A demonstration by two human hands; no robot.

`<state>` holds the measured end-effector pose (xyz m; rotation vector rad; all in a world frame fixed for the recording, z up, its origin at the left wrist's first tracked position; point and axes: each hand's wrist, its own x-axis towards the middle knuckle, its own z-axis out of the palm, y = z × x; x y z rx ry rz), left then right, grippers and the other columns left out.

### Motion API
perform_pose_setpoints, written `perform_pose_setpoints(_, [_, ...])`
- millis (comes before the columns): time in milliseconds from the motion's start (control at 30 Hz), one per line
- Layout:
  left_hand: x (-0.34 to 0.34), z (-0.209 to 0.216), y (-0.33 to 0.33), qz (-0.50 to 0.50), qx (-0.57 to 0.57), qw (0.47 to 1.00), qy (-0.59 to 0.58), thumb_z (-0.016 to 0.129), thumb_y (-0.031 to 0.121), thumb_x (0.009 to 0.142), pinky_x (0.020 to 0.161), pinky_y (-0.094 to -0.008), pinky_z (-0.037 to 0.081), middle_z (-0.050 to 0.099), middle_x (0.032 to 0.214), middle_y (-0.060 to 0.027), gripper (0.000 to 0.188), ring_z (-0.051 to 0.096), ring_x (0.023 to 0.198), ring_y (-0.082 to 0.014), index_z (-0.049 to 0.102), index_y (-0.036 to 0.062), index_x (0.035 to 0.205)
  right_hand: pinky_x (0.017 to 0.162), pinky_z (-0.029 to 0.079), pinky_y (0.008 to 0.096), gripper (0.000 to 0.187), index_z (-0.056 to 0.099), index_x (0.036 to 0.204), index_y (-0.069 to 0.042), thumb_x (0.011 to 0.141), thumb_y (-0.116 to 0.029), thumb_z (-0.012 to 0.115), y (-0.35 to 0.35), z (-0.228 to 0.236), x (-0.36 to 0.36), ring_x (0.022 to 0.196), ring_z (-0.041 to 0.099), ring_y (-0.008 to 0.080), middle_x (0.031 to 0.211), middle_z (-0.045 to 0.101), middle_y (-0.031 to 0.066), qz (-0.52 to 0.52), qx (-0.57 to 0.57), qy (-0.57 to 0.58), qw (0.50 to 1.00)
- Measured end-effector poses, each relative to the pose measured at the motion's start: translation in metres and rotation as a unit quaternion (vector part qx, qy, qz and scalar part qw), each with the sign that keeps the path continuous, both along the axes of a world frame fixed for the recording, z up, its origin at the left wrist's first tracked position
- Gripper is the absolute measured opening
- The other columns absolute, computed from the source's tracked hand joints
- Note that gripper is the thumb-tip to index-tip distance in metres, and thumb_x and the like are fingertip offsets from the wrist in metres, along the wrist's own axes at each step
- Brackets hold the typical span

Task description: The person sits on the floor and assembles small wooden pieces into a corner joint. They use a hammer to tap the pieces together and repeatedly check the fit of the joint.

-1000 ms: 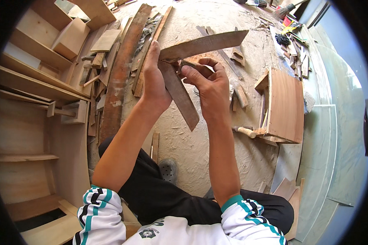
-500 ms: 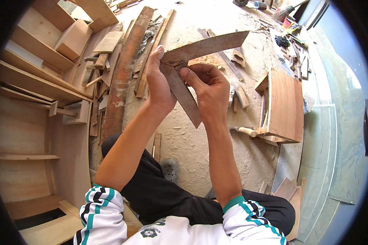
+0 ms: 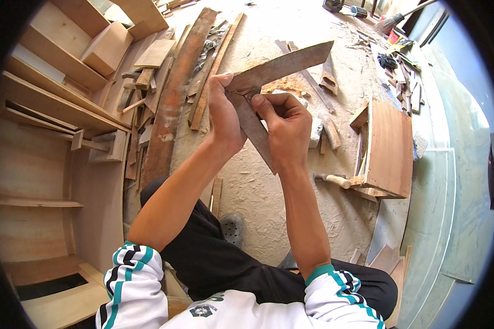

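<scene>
Two forearms (image 3: 180,186) reach forward; the left hand (image 3: 226,123) clasps the joined corner of a V-shaped wooden piece (image 3: 285,64), its open side toward the right hand (image 3: 286,129), whose thumb and curled fingers pinch a small dark bit (image 3: 252,91) inside the angle.

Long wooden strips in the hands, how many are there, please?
2: the upper strip slants up to the right; the lower strip slants down to the right.

Dusty flr (image 3: 252,197), wd cab. (image 3: 97,186) L.
</scene>
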<state>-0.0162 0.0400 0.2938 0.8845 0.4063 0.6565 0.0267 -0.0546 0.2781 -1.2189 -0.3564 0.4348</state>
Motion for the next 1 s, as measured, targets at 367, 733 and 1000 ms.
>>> perform_pose_setpoints(367, [0.002,-0.012,0.016,-0.017,-0.005,1.0,-0.006,0.042,0.038,0.093,0.084,-0.0361,0.049,0.064,0.092,-0.0077,0.037,0.061,0.089,-0.0191,0.06,0.0051,0.098,0.071,0.051,0.0251,0.021,0.068,0.096,0.003,0.088,-0.014,0.076,0.014,-0.007,0.011,0.077,0.063,0.0114,0.086,0.07,0.0086,0.02,0.007,0.025,0.999])
perform_pose_setpoints(733, [-0.028,-0.012,0.099,-0.285,-0.017,0.953,0.098,0.048,0.035,0.088,0.096,-0.0381,0.048,0.068,0.11,-0.0157,0.054,0.064,0.1,-0.025,0.061,-0.0083,0.118,0.069,0.053,0.025,0.023,0.064,0.1,0.006,0.086,-0.008,0.076,0.009,-0.019,0.005,0.083,0.068,0.0142,0.09,0.071,0.0124,0.108,0.013,-0.019,0.994])
perform_pose_setpoints(1000, [-0.053,0.028,0.104,-0.303,0.16,0.91,0.232,0.056,0.03,0.08,0.079,-0.0323,0.057,0.067,0.111,-0.0138,0.056,0.068,0.088,-0.0194,0.056,-0.005,0.124,0.068,0.053,0.0259,0.029,0.067,0.098,0.008,0.085,-0.015,0.078,0.014,-0.021,-0.016,0.079,0.069,0.0146,0.085,0.072,0.0129,0.13,0.006,-0.024,0.991])
